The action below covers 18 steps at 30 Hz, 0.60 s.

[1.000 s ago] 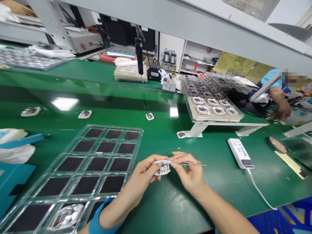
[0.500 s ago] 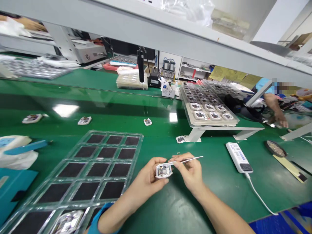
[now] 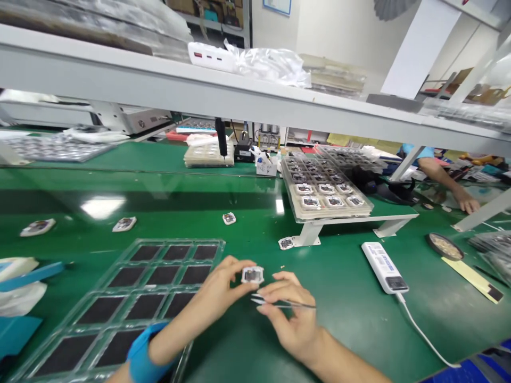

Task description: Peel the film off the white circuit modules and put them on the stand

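Observation:
My left hand (image 3: 223,290) pinches a small white square electronic module (image 3: 253,275) between fingertips and thumb, its dark centre facing up. My right hand (image 3: 289,314) holds slim metal tweezers (image 3: 283,304) just below the module, with the tips apart from it. Both hands are above the green bench (image 3: 255,213). Under my left forearm lies a transparent tray (image 3: 175,243) of black foam-lined cells, and a blue wristband (image 3: 143,348) circles my left wrist.
Several loose modules lie on the bench beyond my hands. A tray of modules (image 3: 325,194) rests on a raised white stand. To the right are a white barcoded device (image 3: 383,267) with a cable and a round dish (image 3: 444,247). A co-worker's arm (image 3: 449,186) reaches in at the far right, below a shelf (image 3: 199,88).
The view has tilted upward. The tweezers have dropped away from the module and now sit lower, with the tips apart from it. My left hand still holds the module.

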Tool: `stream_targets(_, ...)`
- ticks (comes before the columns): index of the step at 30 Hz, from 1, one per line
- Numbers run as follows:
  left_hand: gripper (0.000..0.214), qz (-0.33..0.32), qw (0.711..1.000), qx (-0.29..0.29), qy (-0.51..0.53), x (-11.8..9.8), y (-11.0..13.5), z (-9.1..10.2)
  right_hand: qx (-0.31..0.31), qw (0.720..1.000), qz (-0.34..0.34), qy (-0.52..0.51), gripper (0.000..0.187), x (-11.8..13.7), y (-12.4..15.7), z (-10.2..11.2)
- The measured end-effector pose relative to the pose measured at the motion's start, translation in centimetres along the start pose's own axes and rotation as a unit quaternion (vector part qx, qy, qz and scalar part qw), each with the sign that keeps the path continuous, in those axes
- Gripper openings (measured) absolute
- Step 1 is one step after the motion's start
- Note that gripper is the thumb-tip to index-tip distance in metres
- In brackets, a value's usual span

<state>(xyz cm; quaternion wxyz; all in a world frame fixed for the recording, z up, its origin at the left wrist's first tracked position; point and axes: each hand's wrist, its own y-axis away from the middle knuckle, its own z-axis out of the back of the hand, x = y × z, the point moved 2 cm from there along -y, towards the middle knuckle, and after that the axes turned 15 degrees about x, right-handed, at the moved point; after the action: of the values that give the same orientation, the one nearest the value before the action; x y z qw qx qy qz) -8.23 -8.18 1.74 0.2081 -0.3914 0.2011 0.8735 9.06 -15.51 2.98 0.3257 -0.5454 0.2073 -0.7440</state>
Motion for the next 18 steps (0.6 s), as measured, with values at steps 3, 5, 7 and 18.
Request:
stream_targets(3,0.035,0.034,0.993,-0.045,-0.105,0.0,-4.2,2.2,0.02,0.999,0.013,0.021,0.01,0.0,0.1,-0.4)
stream_targets(5,0.036,0.045,0.991,-0.053,-0.115,-0.2,-7.5,2.9,0.023,0.999,0.012,0.03,0.007,-0.3,0.2,-0.6)
stream_targets(7,0.033,0.051,0.989,-0.063,-0.124,-0.3,-10.6,2.9,0.019,0.999,0.013,0.038,0.006,-0.6,0.3,-0.7)
stream_targets(18,0.03,-0.011,0.985,-0.028,-0.17,-0.2,-11.7,2.0,0.043,0.996,0.022,0.073,0.007,-0.4,0.3,-0.5)
